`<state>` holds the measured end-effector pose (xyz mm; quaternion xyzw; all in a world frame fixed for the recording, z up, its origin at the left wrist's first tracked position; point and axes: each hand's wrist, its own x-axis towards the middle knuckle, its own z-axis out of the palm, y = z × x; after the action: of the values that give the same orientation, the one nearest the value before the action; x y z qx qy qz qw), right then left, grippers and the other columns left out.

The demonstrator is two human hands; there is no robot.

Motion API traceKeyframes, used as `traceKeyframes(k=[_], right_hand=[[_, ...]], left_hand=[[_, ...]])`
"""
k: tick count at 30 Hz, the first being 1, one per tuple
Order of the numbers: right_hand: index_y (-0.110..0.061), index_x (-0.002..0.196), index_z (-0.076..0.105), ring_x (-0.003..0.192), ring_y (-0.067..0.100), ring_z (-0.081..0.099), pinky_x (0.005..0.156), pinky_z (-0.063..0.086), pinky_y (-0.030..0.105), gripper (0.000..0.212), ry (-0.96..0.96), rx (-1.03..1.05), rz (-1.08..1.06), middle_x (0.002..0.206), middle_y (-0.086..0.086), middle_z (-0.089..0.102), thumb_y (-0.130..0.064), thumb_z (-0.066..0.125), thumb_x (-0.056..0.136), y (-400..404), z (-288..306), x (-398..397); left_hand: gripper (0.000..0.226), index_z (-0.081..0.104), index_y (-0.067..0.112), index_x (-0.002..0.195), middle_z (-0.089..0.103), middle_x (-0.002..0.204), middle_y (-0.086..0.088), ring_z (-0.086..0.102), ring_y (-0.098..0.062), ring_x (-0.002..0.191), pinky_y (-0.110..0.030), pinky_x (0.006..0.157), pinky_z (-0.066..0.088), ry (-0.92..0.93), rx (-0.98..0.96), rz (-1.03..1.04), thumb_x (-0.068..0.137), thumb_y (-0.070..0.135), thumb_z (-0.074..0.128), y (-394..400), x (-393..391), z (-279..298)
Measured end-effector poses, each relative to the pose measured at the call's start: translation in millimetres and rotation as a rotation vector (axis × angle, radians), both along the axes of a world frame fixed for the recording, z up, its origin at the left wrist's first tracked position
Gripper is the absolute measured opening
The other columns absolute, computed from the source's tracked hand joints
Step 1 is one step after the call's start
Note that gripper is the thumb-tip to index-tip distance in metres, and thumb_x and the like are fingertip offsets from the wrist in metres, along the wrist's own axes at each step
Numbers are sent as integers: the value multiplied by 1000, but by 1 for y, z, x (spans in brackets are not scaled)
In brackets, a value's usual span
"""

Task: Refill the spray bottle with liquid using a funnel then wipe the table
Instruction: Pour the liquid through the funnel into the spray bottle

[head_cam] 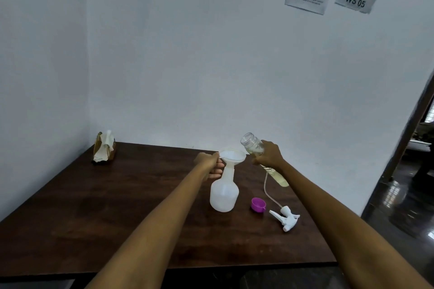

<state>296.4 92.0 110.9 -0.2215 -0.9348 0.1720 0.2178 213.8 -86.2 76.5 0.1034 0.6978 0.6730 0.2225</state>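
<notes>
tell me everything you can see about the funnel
The funnel is white, seemingly translucent plastic, with a wide round bowl narrowing to a spout. It stands upright, its spout seated in the neck of the white spray bottle on the table. The left hand holds its rim at the left edge. Nothing is pouring into it.
</notes>
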Motion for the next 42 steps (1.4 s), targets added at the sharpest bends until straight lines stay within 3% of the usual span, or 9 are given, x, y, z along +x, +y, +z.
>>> traceKeyframes(k=[7, 11, 14, 21, 27, 38, 42], right_hand=[[-9, 75, 47, 72, 21, 51, 63, 34, 24, 41, -14, 21, -9, 77, 5, 55, -28, 58, 39, 5, -5, -5], [-9, 75, 46, 74, 25, 54, 64, 34, 24, 35, -40, 69, -13, 77, 6, 55, -18, 72, 55, 10, -7, -9], [-8, 77, 45, 79, 30, 56, 65, 34, 25, 32, -43, 111, -21, 81, 14, 59, -7, 74, 64, 16, -8, -11], [-8, 78, 43, 77, 27, 49, 64, 31, 26, 32, -77, 131, -16, 80, 12, 55, -8, 73, 67, 15, -8, -12], [-11, 81, 44, 92, 35, 59, 65, 32, 26, 34, -104, 170, -12, 96, 19, 66, -10, 75, 67, 16, -9, -11], [-12, 80, 43, 89, 33, 58, 64, 34, 27, 32, -151, 210, -1, 86, 12, 61, -10, 73, 67, 16, -6, -9], [-12, 79, 43, 76, 23, 48, 51, 28, 22, 33, -150, 214, 18, 79, 3, 52, -9, 73, 65, 16, -4, -8]], left_hand=[[33, 62, -3, 95, 62, 71, -8, 59, -18, 56, -28, 51, 56, 8, 1, 18, 92, 30, 59, -2, -7, -3], [19, 60, -2, 78, 60, 66, -7, 57, -15, 54, -20, 38, 53, 3, 25, -4, 90, 13, 62, 3, -6, 4], [24, 56, 1, 65, 58, 64, -8, 54, -13, 52, -18, 36, 52, -16, 59, -5, 88, 3, 59, 8, -4, 8], [23, 56, -2, 65, 57, 64, -11, 55, -14, 52, -16, 35, 50, -84, 128, 40, 87, -2, 59, 14, -2, 4], [20, 56, -3, 67, 57, 64, -12, 55, -15, 52, -16, 36, 51, -101, 148, 55, 86, -5, 59, 13, -2, 9], [20, 54, -4, 67, 55, 64, -13, 54, -15, 52, -16, 34, 50, -148, 192, 55, 86, -7, 59, 10, -1, 10], [21, 53, -4, 66, 54, 64, -13, 53, -15, 52, -16, 34, 50, -144, 189, 51, 87, -7, 58, 11, -1, 10]])
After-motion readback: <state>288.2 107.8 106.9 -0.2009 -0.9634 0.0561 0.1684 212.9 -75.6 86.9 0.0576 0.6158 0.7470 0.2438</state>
